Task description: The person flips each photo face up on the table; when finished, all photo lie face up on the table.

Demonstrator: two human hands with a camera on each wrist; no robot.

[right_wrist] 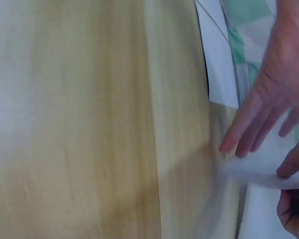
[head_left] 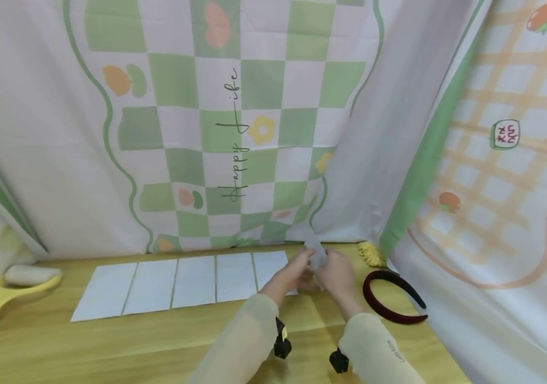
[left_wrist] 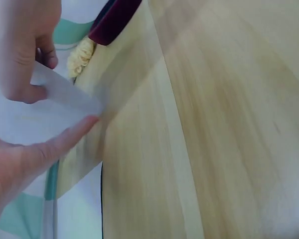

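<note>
Head view has both my hands close together over the worktop, at the right end of a row of white panels, in front of a patterned curtain. My right hand pinches a thin white sheet between thumb and fingers; the sheet stands up at a tilt, its far end blurred in both wrist views. My left hand holds nothing I can make out: its fingers reach out straight, tips right by the sheet, though I cannot tell whether they touch it. I judge the step in hand to be handling this one sheet beside the row. The next move seems to call for a steady right pinch while the left fingertips guide the edge, without nudging the nearest panel or the dark red headband.
</note>
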